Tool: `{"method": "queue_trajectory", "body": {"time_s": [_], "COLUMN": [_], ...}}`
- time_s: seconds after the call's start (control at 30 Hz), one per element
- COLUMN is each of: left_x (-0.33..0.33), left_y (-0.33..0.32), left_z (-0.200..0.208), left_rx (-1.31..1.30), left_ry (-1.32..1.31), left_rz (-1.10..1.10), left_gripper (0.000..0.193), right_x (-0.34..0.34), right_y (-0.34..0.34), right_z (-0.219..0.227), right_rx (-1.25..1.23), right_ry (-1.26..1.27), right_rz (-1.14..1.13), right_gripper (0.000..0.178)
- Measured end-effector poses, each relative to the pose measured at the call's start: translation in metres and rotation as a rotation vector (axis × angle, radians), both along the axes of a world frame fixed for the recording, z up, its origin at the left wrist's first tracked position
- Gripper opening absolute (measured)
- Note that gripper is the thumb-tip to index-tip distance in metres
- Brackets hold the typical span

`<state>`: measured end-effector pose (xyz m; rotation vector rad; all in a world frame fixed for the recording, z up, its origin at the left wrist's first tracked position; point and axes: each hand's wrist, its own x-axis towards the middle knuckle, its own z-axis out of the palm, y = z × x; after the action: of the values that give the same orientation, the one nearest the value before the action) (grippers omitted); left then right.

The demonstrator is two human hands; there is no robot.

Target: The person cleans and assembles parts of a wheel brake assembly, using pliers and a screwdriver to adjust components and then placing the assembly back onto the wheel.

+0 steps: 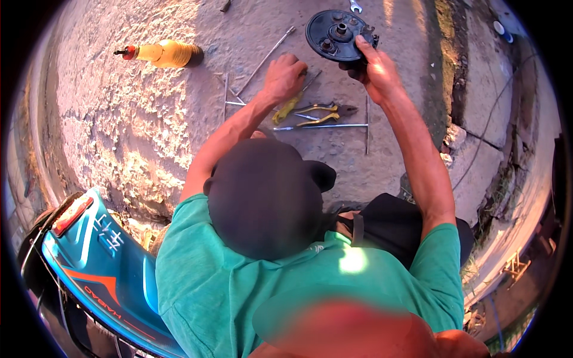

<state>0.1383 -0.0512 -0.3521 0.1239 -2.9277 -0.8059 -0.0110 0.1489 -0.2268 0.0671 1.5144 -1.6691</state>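
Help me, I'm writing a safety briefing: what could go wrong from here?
The round black part might slip, since only the right hand grips it, near one edge. The yellow-handled pliers lie close to a T-shaped metal tool, so reaching for one could knock the other.

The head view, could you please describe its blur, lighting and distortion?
In the head view, the reddish shape at bottom is badly blurred; a bright patch lights the green shirt; fisheye curvature bends the outer scene; the round black plate looks sharper.
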Motion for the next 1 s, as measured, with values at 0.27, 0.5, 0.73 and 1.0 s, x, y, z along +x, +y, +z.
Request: {"method": "queue_trajectory", "body": {"time_s": [0.27, 0.5, 0.73, 1.0], "left_x": [-0.010, -0.023, -0.032, -0.027], "left_y": [-0.014, 0.001, 0.007, 0.009], "left_z": [0.040, 0.152, 0.151, 0.135], "left_rx": [1.113, 1.155, 0.938, 0.944], "left_ry": [-0.021, 0.072, 0.005, 0.218], "left_rz": [0.521, 0.320, 0.324, 0.317], "left_gripper": [0.019, 0.020, 0.021, 0.021], "right_x": [0.001, 0.005, 0.003, 0.004], "right_y": [0.003, -0.005, -0.003, -0.003], "right_z": [-0.003, 0.000, -0.012, -0.003], "right_rx": [0.046, 0.114, 0.147, 0.129], "right_ry": [0.097, 0.186, 0.290, 0.221], "right_rz": [-0.011, 0.001, -0.028, 0.030], "right_gripper": [0.045, 0.048, 0.056, 0.050]}}
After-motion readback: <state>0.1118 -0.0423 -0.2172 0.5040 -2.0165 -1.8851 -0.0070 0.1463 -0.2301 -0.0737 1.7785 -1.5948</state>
